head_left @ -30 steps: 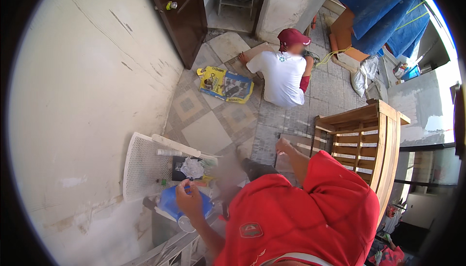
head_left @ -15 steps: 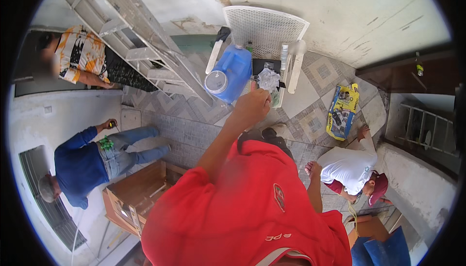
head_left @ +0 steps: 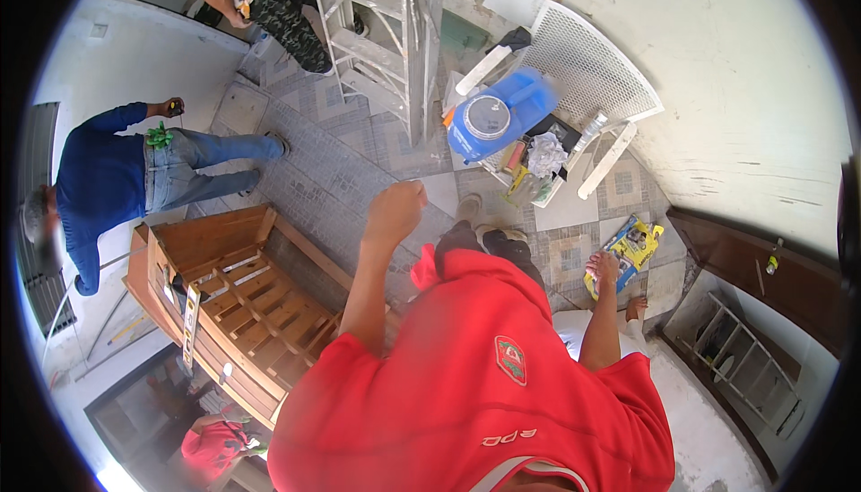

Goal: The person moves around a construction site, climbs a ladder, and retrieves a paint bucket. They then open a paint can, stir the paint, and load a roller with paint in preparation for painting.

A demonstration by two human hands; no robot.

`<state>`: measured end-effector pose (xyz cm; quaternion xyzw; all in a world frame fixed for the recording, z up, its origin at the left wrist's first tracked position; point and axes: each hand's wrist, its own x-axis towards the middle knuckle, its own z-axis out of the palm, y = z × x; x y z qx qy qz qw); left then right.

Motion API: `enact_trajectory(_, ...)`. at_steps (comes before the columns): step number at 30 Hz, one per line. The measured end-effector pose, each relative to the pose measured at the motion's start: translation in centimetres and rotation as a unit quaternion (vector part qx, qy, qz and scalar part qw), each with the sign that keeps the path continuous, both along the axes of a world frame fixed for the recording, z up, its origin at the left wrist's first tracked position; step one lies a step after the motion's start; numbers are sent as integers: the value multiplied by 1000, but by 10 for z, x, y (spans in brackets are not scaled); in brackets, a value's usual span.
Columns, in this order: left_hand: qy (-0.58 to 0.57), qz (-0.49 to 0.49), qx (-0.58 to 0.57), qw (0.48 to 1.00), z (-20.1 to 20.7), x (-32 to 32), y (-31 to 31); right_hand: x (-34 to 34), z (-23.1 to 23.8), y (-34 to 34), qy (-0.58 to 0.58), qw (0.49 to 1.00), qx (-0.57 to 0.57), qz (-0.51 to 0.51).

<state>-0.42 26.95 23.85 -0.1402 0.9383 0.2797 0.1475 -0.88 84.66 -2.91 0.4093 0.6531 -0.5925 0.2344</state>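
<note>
My left hand [head_left: 397, 209] is raised in front of me, its fingers curled into a fist; nothing sticks out of it. My right hand [head_left: 603, 266] hangs at my right side with the fingers bent in, and I see no object in it. In the picture it overlaps the edge of a yellow and blue bag [head_left: 639, 243] on the floor. Ahead, a white mesh-backed chair [head_left: 596, 57] carries a blue jug [head_left: 525, 102] with a pale round lid, a crumpled white cloth or paper [head_left: 546, 155] and a small white bottle [head_left: 594, 124].
A metal stepladder [head_left: 372, 57] stands left of the chair. At left lies a wooden slatted frame [head_left: 260, 299] with a spirit level [head_left: 190, 326] against it. One person in dark blue [head_left: 103, 165] holds a small dark tool; others are at far left, lower left and beside my right arm.
My view has turned left, so the chair and jug now sit further right. My left hand has drawn away from the chair. My right arm reaches further forward.
</note>
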Motion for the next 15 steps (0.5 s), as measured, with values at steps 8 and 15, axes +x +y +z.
enact_trajectory(8, 20, 93, 4, 995, 17, 32, -21, -45, 10, -99, 13, 991, -37, 128)
enact_trajectory(15, 24, 73, 27, 997, -3, 49, 20, 37, -21, -36, -123, 986, -1, 114)
